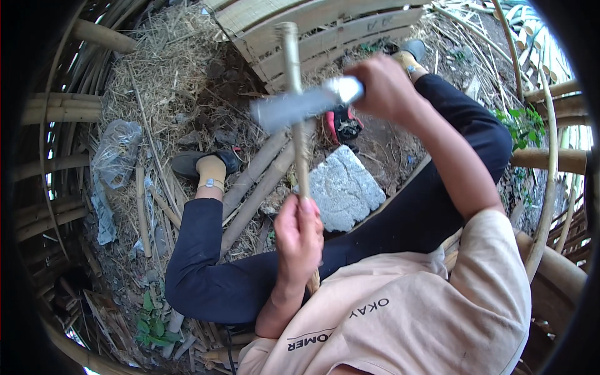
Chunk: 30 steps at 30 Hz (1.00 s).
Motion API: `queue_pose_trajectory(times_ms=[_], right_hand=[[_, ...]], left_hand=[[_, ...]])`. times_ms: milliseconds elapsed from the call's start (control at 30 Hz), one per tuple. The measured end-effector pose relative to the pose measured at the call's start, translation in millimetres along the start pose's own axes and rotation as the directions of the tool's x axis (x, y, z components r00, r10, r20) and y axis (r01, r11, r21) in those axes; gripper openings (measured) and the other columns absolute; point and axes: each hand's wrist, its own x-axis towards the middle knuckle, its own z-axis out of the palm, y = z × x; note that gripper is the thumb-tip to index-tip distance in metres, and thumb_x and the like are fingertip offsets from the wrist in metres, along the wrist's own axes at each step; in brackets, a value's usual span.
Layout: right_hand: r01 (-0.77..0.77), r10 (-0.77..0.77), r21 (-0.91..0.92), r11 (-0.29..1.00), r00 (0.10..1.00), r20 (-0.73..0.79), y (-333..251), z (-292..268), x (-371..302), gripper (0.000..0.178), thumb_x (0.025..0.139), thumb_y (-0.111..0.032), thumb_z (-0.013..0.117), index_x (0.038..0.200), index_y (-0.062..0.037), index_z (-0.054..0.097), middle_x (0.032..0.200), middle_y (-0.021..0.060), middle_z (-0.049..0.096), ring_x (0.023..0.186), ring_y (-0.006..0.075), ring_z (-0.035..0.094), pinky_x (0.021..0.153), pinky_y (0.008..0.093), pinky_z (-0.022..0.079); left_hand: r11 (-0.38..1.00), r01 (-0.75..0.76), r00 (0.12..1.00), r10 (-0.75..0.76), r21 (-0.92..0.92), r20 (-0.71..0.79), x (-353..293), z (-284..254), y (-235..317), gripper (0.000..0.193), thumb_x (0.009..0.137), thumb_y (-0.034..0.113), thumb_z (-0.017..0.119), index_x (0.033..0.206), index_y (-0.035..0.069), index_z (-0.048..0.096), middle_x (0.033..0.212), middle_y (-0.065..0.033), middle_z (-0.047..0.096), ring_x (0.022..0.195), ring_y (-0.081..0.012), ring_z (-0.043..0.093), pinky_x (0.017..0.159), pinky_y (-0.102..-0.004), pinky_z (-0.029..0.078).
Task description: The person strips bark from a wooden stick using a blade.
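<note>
At the frame's left, clear plastic (117, 153) is seen. At upper centre, a blurred blade (272, 114) is held across a stick (302, 162); whether they touch cannot be told. At centre, the stick's lower part is gripped by the left hand's (299, 237) fingers. Rightward, a stone (349, 187) is seen; above it, the blade's right end is gripped by the right hand's (384, 87) fingers.

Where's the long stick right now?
The stick runs up the middle of the head view, gripped by the left hand, left of the pale stone.
</note>
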Motion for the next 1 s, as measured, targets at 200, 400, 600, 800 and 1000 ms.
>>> queue_pose_trajectory(times_ms=[200, 400, 600, 800, 1000], right_hand=[[0.128, -0.128, -0.017, 0.992, 0.992, 0.012, -13, -15, -5, 0.019, 0.064, -0.015, 0.067, 0.08, -0.0078, 0.073, 0.07, 0.0151, 0.068, 0.067, 0.0319, 0.068, 0.066, 0.042, 0.056], [0.039, -0.04, -0.098, 0.994, 0.999, -0.003, 4, -15, 3, 0.027, 0.061, -0.015, 0.068, 0.087, -0.0095, 0.074, 0.071, 0.0146, 0.068, 0.071, 0.0327, 0.068, 0.072, 0.0431, 0.056], [-0.116, 0.102, -0.179, 0.977, 0.991, -0.086, 24, -12, 11, 0.022, 0.063, -0.011, 0.066, 0.083, -0.0099, 0.074, 0.074, 0.0151, 0.069, 0.07, 0.0326, 0.068, 0.067, 0.0415, 0.056], [-0.059, 0.04, -0.146, 0.987, 0.991, -0.129, 24, -10, 16, 0.018, 0.063, -0.012, 0.067, 0.08, -0.0102, 0.074, 0.07, 0.0139, 0.068, 0.067, 0.033, 0.068, 0.067, 0.0429, 0.056], [-0.049, 0.039, -0.091, 0.995, 0.994, -0.106, 24, -12, 8, 0.026, 0.062, -0.013, 0.068, 0.087, -0.0121, 0.075, 0.072, 0.0137, 0.068, 0.069, 0.033, 0.068, 0.069, 0.0423, 0.057]], left_hand=[[1.0, -0.017, 0.999, 0.017, -0.007, 0.046, -3, -1, 0, 0.029, 0.106, 0.03, 0.04, 0.086, 0.01, 0.044, 0.056, 0.0086, 0.028, 0.041, 0.0008, 0.024, 0.036, -0.0188, 0.018], [1.0, -0.01, 1.0, 0.01, -0.017, 0.026, 2, -2, 1, 0.029, 0.106, 0.031, 0.04, 0.086, 0.01, 0.044, 0.056, 0.009, 0.028, 0.041, 0.0009, 0.022, 0.036, -0.0191, 0.017], [0.999, 0.025, 0.998, -0.023, -0.037, 0.053, 2, -5, 4, 0.03, 0.106, 0.031, 0.04, 0.086, 0.009, 0.044, 0.055, 0.0089, 0.027, 0.041, 0.0007, 0.021, 0.036, -0.019, 0.017], [0.999, 0.024, 0.998, -0.023, -0.024, 0.054, 4, -3, 0, 0.03, 0.106, 0.031, 0.04, 0.086, 0.009, 0.044, 0.056, 0.0087, 0.027, 0.041, 0.001, 0.022, 0.036, -0.0189, 0.017], [0.999, 0.021, 0.998, -0.019, -0.025, 0.057, -3, 3, 6, 0.03, 0.106, 0.032, 0.042, 0.086, 0.01, 0.044, 0.056, 0.0085, 0.028, 0.042, 0.001, 0.023, 0.037, -0.0187, 0.017]])
